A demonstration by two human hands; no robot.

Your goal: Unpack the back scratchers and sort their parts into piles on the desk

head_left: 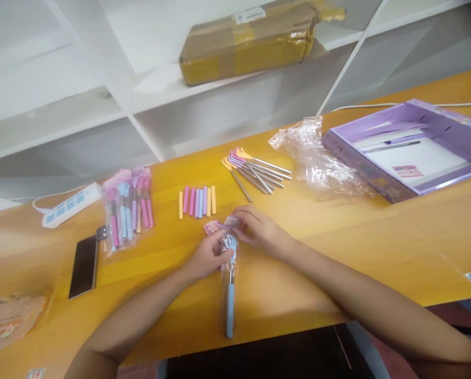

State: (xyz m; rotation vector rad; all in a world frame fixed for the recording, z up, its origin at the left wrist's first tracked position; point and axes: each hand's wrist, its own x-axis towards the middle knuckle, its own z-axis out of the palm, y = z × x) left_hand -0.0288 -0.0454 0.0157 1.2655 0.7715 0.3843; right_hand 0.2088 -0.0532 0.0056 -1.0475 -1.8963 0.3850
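Note:
A light blue back scratcher (230, 302) with a hand-shaped head lies in a clear plastic bag, its handle pointing towards me. My left hand (209, 255) grips the bag near the scratcher's head, thumb on top. At the bag's top end, the fingers of my right hand (257, 229) pinch the flap (231, 221). A small pink card (212, 227) shows just beyond my left fingers. Past my hands lie several coloured handle sleeves (198, 202) in a row. Behind my right hand is a pile of metal scratcher rods (259, 173) with orange, pink and purple heads.
Bagged back scratchers (128, 210) lie at the left, by a power strip (71, 204) and a dark phone (83, 266). Clear plastic bags (318, 163) lie beside a purple box (381, 176) at the right. A taped parcel (247, 45) rests on the white shelf (156, 100).

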